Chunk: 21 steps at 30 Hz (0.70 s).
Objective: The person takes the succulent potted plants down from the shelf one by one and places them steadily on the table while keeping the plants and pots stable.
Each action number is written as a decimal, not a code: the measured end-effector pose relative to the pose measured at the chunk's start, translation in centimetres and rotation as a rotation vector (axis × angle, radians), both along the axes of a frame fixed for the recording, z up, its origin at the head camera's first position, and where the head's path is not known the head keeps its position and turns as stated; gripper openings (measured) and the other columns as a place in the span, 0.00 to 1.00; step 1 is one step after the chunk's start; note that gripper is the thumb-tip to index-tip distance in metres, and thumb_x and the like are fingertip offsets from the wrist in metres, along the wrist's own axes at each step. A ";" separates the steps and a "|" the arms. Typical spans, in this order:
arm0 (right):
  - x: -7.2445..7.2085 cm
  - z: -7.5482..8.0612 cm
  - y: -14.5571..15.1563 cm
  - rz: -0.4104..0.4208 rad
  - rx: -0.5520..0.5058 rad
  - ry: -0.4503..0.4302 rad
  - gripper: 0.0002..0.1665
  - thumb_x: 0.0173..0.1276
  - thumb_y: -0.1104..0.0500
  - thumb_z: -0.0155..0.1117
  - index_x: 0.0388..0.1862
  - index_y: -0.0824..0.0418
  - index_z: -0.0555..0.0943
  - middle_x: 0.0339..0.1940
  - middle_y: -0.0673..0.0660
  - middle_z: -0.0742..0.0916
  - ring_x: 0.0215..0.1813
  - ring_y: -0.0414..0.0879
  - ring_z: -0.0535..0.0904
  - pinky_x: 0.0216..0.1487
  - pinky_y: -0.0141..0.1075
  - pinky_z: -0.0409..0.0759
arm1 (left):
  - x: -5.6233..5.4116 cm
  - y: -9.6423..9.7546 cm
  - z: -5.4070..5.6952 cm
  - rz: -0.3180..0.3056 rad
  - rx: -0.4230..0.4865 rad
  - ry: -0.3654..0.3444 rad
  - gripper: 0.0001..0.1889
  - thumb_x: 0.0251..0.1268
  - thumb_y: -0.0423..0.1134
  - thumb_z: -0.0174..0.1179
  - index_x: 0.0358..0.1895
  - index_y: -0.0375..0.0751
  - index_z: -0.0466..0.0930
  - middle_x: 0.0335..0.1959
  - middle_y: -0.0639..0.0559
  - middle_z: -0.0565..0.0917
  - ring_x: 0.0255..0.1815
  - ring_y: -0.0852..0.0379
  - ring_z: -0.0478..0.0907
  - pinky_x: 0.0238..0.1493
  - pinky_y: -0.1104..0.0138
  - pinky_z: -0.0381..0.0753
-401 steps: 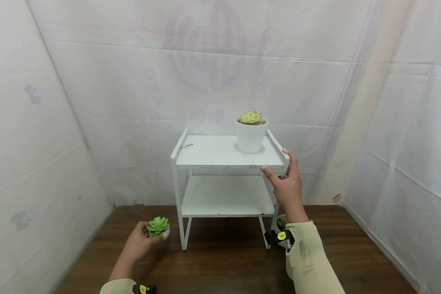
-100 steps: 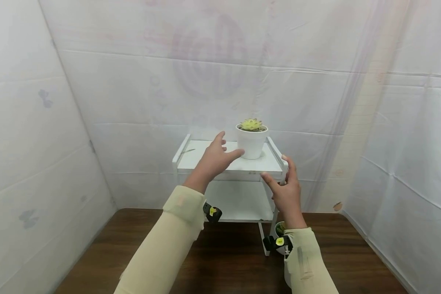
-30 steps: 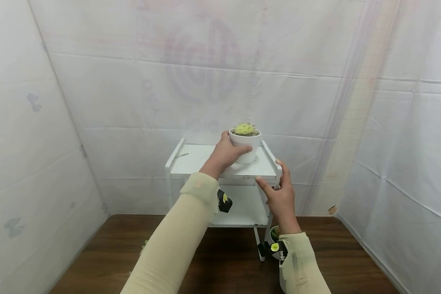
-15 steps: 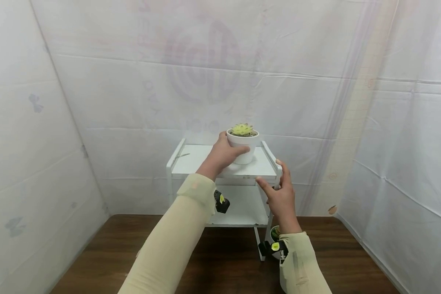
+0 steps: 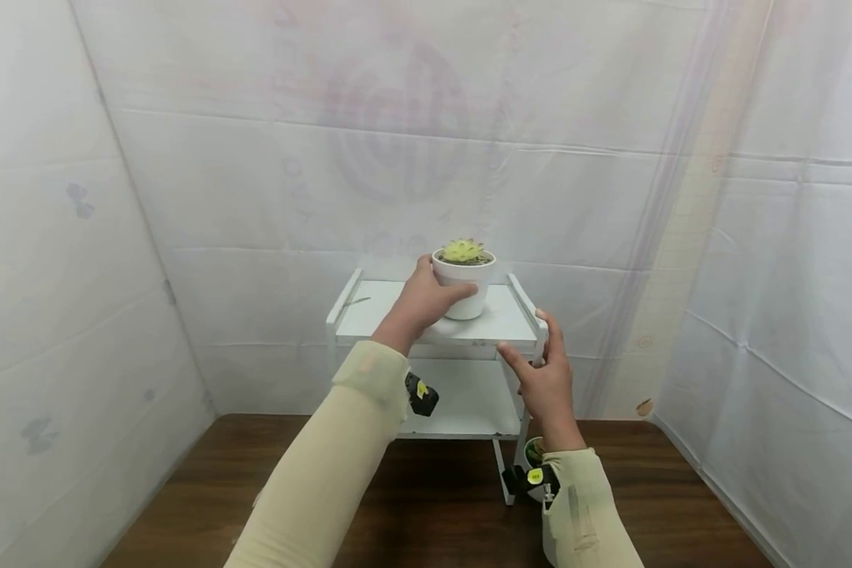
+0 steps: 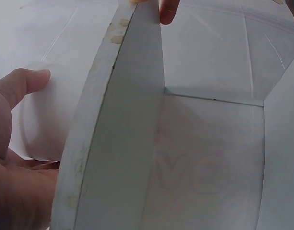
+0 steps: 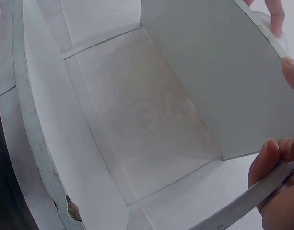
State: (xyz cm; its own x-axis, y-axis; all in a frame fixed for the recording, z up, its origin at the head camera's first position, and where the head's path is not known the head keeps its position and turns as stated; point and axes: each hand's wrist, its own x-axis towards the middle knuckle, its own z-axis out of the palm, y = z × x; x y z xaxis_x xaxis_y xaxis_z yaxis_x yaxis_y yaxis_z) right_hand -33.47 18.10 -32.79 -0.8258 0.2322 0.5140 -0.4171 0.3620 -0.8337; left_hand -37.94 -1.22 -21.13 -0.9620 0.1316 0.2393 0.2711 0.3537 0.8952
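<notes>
My left hand [image 5: 424, 301] holds a white pot [image 5: 468, 298] with a yellow-green succulent [image 5: 463, 251] on the top shelf of a white two-tier rack [image 5: 372, 319]. Its thumb lies across the pot's front; the far fingers are mostly hidden. Whether the pot's base touches the shelf I cannot tell. In the left wrist view the pot [image 6: 47, 112] shows partly behind the shelf edge. My right hand [image 5: 548, 388] grips the rack's front right post. In the right wrist view, curled fingers [image 7: 263, 165] wrap that post and the thumb [image 7: 293, 74] reaches the top shelf's edge.
A second potted plant [image 5: 535, 451] stands on the brown wooden table [image 5: 440, 513] beside the rack's right leg, partly behind my right wrist. The lower shelf [image 5: 468, 394] lies under the pot. White sheets [image 5: 255, 197] close off the back and sides.
Earlier my left hand held a small green succulent at the left of the table; later it took hold of the white pot. The pot has since shifted left and nearer. The right hand keeps its grip.
</notes>
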 end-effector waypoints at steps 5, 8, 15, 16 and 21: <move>-0.2 0.0 0.0 0.004 -0.005 0.002 0.45 0.59 0.37 0.70 0.69 0.21 0.55 0.55 0.54 0.80 0.23 0.51 0.75 0.21 0.35 0.76 | 0.4 -0.6 0.1 0.014 0.002 -0.018 0.52 0.55 0.52 0.69 0.77 0.47 0.43 0.71 0.47 0.66 0.71 0.51 0.65 0.72 0.55 0.64; -0.3 -0.1 0.0 0.012 -0.005 -0.005 0.45 0.58 0.37 0.69 0.69 0.21 0.55 0.55 0.53 0.80 0.22 0.49 0.74 0.21 0.36 0.76 | 0.6 -0.9 0.1 0.031 0.004 -0.010 0.52 0.55 0.52 0.69 0.77 0.47 0.44 0.70 0.47 0.66 0.70 0.51 0.65 0.71 0.55 0.64; -0.2 0.0 0.6 0.010 -0.015 -0.023 0.46 0.59 0.37 0.70 0.71 0.24 0.55 0.53 0.54 0.79 0.22 0.45 0.72 0.20 0.35 0.74 | 0.8 -1.3 0.1 0.020 0.001 -0.004 0.52 0.55 0.52 0.70 0.77 0.47 0.44 0.70 0.47 0.66 0.70 0.51 0.65 0.71 0.55 0.65; -0.2 0.0 0.7 0.006 -0.013 -0.020 0.46 0.59 0.38 0.70 0.71 0.25 0.55 0.53 0.54 0.80 0.21 0.45 0.71 0.19 0.35 0.74 | 0.9 -1.3 0.1 0.015 -0.002 -0.004 0.52 0.55 0.52 0.70 0.77 0.47 0.44 0.71 0.48 0.66 0.70 0.52 0.65 0.71 0.55 0.65; -0.2 0.0 0.9 0.007 -0.004 -0.010 0.46 0.60 0.40 0.70 0.73 0.30 0.56 0.54 0.55 0.80 0.20 0.45 0.72 0.19 0.35 0.74 | 1.4 -1.6 0.3 0.027 -0.024 0.004 0.53 0.54 0.53 0.70 0.77 0.48 0.44 0.71 0.48 0.65 0.71 0.52 0.64 0.71 0.54 0.65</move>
